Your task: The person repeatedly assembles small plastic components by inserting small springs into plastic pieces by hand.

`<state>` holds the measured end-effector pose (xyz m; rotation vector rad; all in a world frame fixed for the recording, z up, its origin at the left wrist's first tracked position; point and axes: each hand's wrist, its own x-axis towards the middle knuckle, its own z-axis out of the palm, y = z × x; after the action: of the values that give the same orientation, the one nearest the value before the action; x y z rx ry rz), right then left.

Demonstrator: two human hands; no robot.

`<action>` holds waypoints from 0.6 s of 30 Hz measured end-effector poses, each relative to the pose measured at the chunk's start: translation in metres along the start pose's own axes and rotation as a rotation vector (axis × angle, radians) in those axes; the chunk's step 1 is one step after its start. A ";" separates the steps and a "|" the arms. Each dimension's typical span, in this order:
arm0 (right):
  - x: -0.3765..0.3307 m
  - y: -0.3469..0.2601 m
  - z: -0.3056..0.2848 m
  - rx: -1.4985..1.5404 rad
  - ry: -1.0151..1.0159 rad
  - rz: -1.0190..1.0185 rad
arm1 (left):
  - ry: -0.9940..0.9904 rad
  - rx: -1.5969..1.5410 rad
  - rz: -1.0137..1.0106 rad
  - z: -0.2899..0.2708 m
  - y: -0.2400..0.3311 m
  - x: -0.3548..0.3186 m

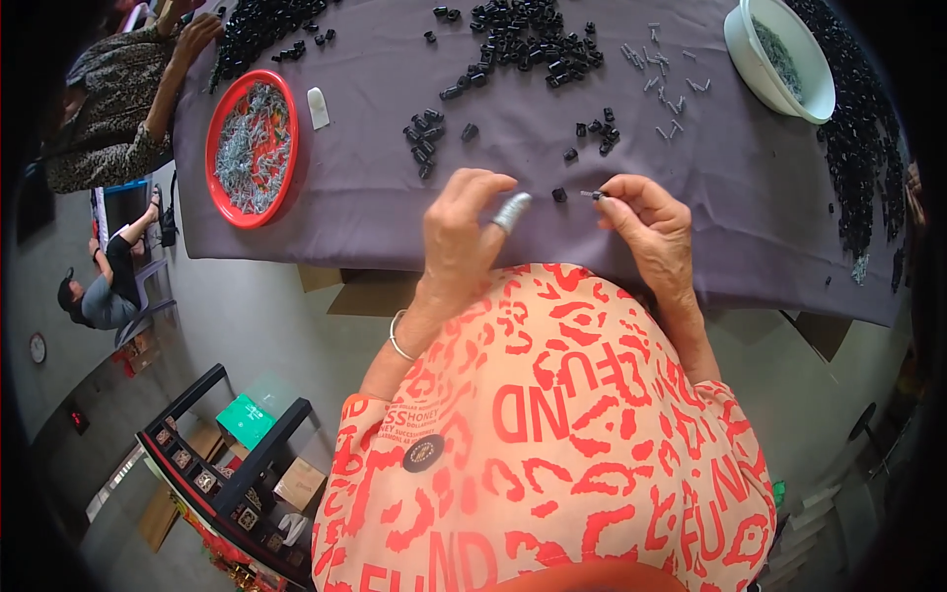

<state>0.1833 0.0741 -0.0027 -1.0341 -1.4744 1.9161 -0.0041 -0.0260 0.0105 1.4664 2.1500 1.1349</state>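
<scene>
My right hand pinches a small black part with a thin metal pin sticking out toward the left. Just left of that pin, a single black plastic piece lies on the cloth. My left hand hovers near the table's front edge with its fingers bent and the thumb apart from them, and nothing shows in it. Silver wrapping covers the tip of that thumb. Beyond my hands are two small groups of black pieces, one at the left and one at the right.
A grey-purple cloth covers the table. On it are a red tray of metal pins, a white bowl of pins, loose pins and a large heap of black pieces. Another person's hand works at the far left.
</scene>
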 end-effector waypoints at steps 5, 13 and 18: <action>0.002 0.000 -0.004 0.156 0.020 -0.004 | -0.058 0.074 0.121 0.013 0.001 0.013; 0.001 0.008 -0.007 0.184 0.037 0.032 | -0.212 0.167 0.189 0.027 0.001 0.016; 0.003 0.008 -0.008 0.180 0.034 0.037 | -0.152 0.154 0.289 0.028 0.000 0.013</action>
<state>0.1882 0.0787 -0.0122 -1.0127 -1.2465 2.0046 0.0081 -0.0019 -0.0055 1.9154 2.0053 0.9245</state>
